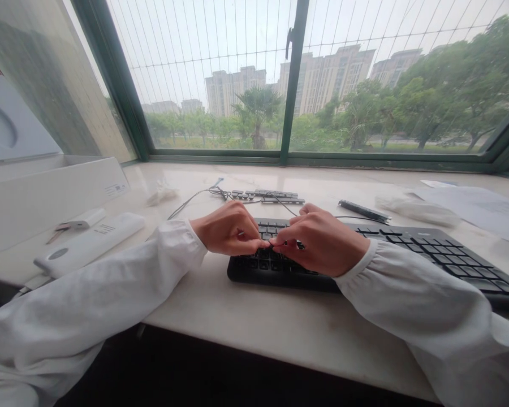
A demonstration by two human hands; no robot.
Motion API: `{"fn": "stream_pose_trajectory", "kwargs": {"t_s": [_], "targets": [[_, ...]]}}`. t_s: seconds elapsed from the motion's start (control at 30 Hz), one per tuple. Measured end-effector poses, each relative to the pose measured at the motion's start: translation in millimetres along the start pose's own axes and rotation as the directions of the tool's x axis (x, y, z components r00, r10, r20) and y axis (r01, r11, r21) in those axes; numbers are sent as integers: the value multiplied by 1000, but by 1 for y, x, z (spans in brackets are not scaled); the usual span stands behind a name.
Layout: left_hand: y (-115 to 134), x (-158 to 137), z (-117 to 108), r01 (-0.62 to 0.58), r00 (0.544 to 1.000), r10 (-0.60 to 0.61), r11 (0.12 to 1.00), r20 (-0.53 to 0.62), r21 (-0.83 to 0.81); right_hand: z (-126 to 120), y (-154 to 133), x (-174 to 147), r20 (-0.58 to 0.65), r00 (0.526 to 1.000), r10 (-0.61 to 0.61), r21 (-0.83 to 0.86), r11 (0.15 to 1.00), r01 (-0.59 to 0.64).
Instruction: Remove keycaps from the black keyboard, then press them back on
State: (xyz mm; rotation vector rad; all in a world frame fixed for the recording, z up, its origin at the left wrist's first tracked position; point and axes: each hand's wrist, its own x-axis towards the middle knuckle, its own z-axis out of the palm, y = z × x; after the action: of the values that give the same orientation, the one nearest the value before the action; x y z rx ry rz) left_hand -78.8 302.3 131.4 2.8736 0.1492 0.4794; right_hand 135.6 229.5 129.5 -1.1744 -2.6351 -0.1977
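Note:
A black keyboard (280,278) lies on the pale sill, and many sockets on its left part look bare of keycaps. Over that part my left hand (231,229) is closed in a pinch, thumb and finger pointing right. My right hand (322,237) pinches from the other side, its fingertips almost meeting the left ones. Whatever sits between the fingertips is too small and hidden to name. Behind my hands lie loose black keycaps (280,196) in rows. The keyboard's right section (453,257) still carries its keys.
To the left stand a white box (59,183) and a white power strip (91,243). A thin cable (193,198) runs behind my hands. At right are a dark bar-shaped piece (363,211), crumpled plastic (418,208) and papers (479,206). The window (286,85) closes off the back.

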Motion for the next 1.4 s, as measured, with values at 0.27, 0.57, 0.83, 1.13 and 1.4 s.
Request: {"fn": "stream_pose_trajectory", "kwargs": {"t_s": [0.27,0.57,0.83,1.13,1.4], "targets": [[-7,-5,9,166,986,-167,965,12,-203,-3,2,-3,32,988,-153,-76,985,155],[-13,-4,12,188,980,-198,954,-22,-234,-3,-1,3,60,978,-201,-162,965,208],[-14,-5,16,107,991,-117,984,-63,-143,2,-3,-3,30,987,-161,-123,979,163],[-21,-15,-4,50,849,-108,991,-517,-125,-8,20,-10,-463,887,-11,-25,1000,-1],[-31,-16,-2,183,879,-167,983,-447,-8,9,10,-7,-181,974,-138,34,989,147]]}}
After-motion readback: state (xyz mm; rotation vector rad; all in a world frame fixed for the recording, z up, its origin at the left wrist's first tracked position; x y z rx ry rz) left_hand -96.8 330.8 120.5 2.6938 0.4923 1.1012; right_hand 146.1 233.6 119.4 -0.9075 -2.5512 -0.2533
